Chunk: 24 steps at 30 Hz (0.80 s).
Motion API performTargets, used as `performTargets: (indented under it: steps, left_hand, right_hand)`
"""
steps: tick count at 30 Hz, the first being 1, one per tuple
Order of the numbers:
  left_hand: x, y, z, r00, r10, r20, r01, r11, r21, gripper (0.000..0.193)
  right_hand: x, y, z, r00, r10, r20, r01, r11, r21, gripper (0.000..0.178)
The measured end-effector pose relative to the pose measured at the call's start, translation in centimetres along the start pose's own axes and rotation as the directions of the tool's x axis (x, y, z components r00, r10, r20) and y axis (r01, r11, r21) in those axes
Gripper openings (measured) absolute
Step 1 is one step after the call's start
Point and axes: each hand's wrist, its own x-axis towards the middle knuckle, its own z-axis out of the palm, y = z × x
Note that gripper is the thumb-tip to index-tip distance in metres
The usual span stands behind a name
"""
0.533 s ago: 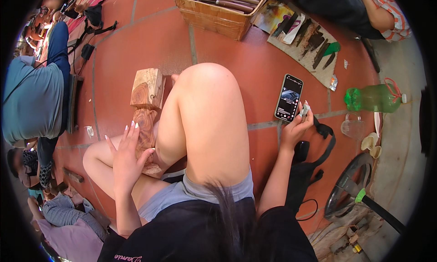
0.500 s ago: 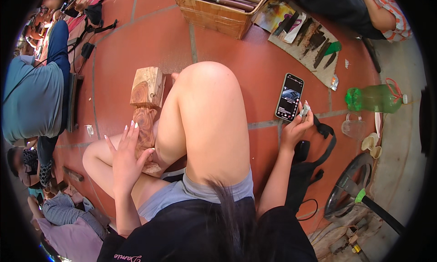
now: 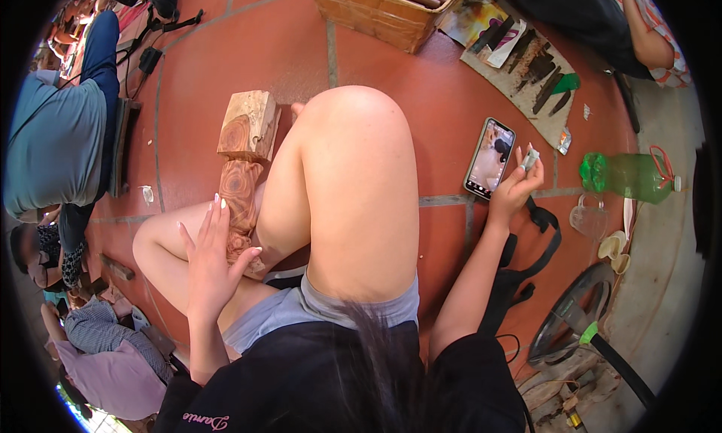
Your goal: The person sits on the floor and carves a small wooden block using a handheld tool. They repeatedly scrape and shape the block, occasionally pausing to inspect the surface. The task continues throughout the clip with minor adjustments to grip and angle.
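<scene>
A carved wooden block [image 3: 241, 189] with swirling brown grain leans along my bent left leg, its square top pale and rough at one side. My left hand [image 3: 210, 264] lies beside its lower part, fingers stretched and spread, gripping nothing; the fingertips look close to the wood, but contact is unclear. On the tiles to the right lies a phone [image 3: 490, 161] with its screen lit, showing a picture. Just right of the phone, my right hand [image 3: 516, 186] pinches a small folded pale grey piece [image 3: 531, 159], whose material I cannot make out.
A cardboard box [image 3: 376, 16] of long-handled tools stands ahead. Right of it, dark tools and a green piece lie on a cardboard sheet [image 3: 553, 121]. A green bottle [image 3: 632, 177], a clear mug [image 3: 587, 216], a black strap [image 3: 545, 256] and a fan [image 3: 575, 313] are rightward. People sit left and ahead.
My right hand has drawn slightly away from the phone to the right, still pinching the grey piece. The phone screen shows a different picture. My left hand stays spread beside the wood.
</scene>
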Motion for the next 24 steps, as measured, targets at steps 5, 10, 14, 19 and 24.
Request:
performTargets:
  steps: [5, 10, 14, 19, 24]
  left_hand:
    - [1.3, -0.4, 0.1, 0.997, 0.065, -0.035, -0.063, 0.997, 0.047, 0.087]
    - [2.9, -0.4, -0.4, 0.992, 0.118, -0.039, -0.115, 0.99, 0.077, 0.085]
    - [3.2, -0.2, -0.6, 0.994, 0.103, -0.023, -0.101, 0.993, 0.065, 0.083]
    - [2.6, -0.3, -1.3, 0.997, 0.073, 0.008, -0.073, 0.997, 0.03, 0.082]
    - [1.7, -1.1, -1.9, 0.999, 0.027, 0.041, -0.025, 0.999, -0.045, 0.08]
  right_hand:
    - [-1.4, -1.3, -0.2, 1.0, 0.005, -0.004, -0.005, 1.0, -0.015, 0.036]
    - [-3.2, -1.9, -0.1, 0.998, 0.054, -0.016, -0.054, 0.999, 0.007, 0.037]
    - [-3.9, -1.8, 0.0, 1.0, 0.014, -0.009, -0.014, 1.0, -0.014, 0.04]
    - [-4.5, -1.1, 0.5, 1.0, -0.006, 0.0, 0.006, 1.0, 0.013, 0.042]
    - [-5.0, -0.2, 0.8, 0.999, 0.032, -0.034, -0.028, 0.993, 0.116, 0.042]
